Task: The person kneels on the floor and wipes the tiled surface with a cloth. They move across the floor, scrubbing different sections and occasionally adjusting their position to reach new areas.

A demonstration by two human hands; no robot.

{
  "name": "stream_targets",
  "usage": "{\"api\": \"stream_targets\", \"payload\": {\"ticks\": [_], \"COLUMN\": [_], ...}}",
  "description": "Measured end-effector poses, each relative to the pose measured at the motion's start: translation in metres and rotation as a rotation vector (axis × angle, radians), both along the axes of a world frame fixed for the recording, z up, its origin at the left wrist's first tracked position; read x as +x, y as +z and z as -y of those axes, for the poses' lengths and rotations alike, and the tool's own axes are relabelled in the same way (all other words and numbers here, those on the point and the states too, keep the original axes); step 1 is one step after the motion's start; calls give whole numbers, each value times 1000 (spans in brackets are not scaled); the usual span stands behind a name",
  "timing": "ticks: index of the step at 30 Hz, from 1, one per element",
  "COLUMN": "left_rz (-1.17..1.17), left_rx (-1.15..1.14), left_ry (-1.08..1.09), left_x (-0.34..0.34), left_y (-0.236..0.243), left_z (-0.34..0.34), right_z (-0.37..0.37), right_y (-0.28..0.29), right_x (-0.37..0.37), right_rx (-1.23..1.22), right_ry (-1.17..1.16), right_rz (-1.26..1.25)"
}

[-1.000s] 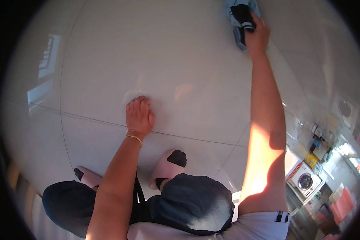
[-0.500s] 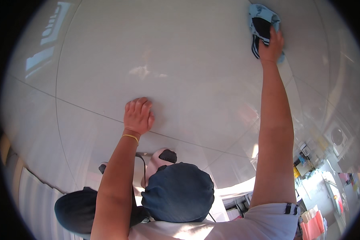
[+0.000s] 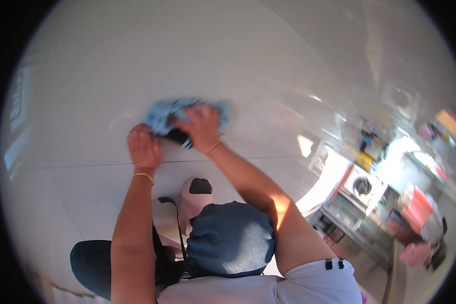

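A light blue cloth with a black, white-striped part [image 3: 162, 114] lies bunched on the pale glossy tiled floor [image 3: 137, 66] in front of me. My right hand [image 3: 202, 126] presses down on it, fingers bent into the fabric and slightly blurred. Close by the cloth's left end, my left hand [image 3: 144, 147] rests on the floor with its fingers curled and together. Its fingertips are at the cloth's edge; I cannot tell if they touch it. A yellow band [image 3: 144, 176] circles my left wrist.
My dark blue-clad knees [image 3: 230, 240] are bent below my arms, with a pink shoe [image 3: 190, 202] in front. Off to the right stand a white front-loading washing machine [image 3: 362, 187], pink items [image 3: 418, 207] and household clutter. A tile seam [image 3: 238, 160] crosses the floor.
My right hand has drawn the cloth from the far right back to the near middle, beside my left hand. The view has turned, showing more of the room at right.
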State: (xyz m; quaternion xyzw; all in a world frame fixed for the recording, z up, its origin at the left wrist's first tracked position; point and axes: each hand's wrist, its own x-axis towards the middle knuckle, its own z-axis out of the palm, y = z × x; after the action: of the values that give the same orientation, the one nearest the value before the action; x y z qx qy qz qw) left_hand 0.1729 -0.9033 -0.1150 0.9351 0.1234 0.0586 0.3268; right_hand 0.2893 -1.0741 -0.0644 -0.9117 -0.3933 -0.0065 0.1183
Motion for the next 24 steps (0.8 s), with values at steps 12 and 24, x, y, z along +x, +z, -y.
{"api": "stream_targets", "payload": {"ticks": [12,24], "left_rz": [-2,-7], "left_rx": [-16,26], "left_ry": [-55,22], "left_x": [14,12], "left_y": [21,8], "left_z": [13,5], "right_z": [59,141], "right_y": [104,93], "right_x": [-68,133], "right_rx": [-128,132], "right_ry": [-182,-165], "right_rz": [-809,-124]}}
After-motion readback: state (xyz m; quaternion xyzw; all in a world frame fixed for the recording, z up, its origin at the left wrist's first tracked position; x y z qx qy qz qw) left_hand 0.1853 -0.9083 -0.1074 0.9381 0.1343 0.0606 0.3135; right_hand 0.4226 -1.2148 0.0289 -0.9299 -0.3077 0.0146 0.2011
